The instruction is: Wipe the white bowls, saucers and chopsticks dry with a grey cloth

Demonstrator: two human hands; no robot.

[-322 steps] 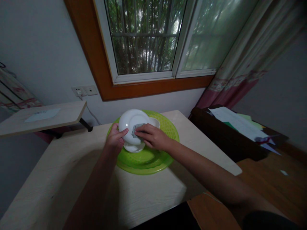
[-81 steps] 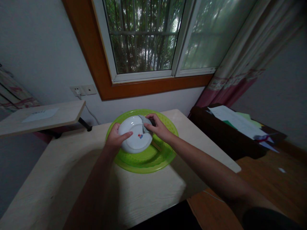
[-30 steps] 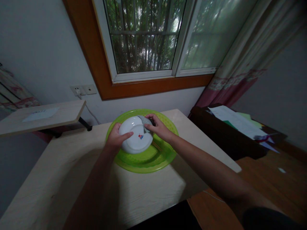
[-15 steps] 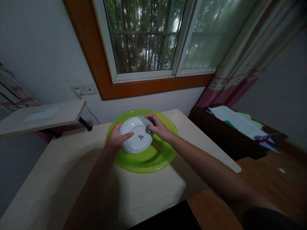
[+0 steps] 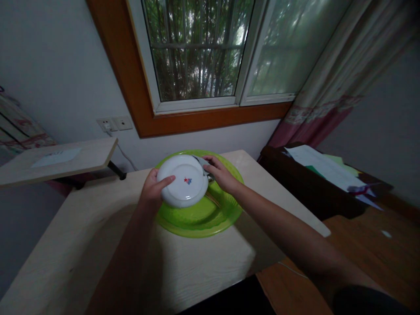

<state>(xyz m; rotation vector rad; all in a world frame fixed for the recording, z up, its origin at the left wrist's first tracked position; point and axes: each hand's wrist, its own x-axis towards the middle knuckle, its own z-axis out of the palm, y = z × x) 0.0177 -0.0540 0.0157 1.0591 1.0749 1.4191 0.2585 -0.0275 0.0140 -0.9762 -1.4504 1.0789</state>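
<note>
Glazed and pale, the white dish (image 5: 185, 192) stands tilted above the green basin (image 5: 192, 232), its marked face turned to the wearer. At the dish's nine o'clock, the left hand (image 5: 154, 186) grips the rim, thumb laid flat over the near face; its other fingers pass behind and are mostly hidden. At two o'clock the right hand (image 5: 221, 174) pinches a grey cloth (image 5: 204, 165) against the edge, though how firmly cannot be told.

Slipping looks like the chief risk: smooth glaze held mainly from one side could turn or slide if the cloth pushes hard at the opposite rim, more so if wet, which the view does not settle. A dropped dish would probably strike the basin or the chopsticks (image 5: 213, 200) lying inside it, around three to four o'clock, and might chip. The cloth could also bunch or slide off the curved edge, leaving bare fingers on the rim.

Light wood grain runs across the table (image 5: 193, 267) under the basin. Taking the basin as the clock's centre, a window (image 5: 200, 65) in a brown wooden surround fills twelve, a curtain (image 5: 341, 61) hangs near two, and dark furniture (image 5: 298, 192) topped with papers (image 5: 324, 168) stands by three. A wall socket (image 5: 114, 124) sits at ten; just below it, a raised shelf (image 5: 88, 159) bears a paper sheet (image 5: 56, 158).
</note>
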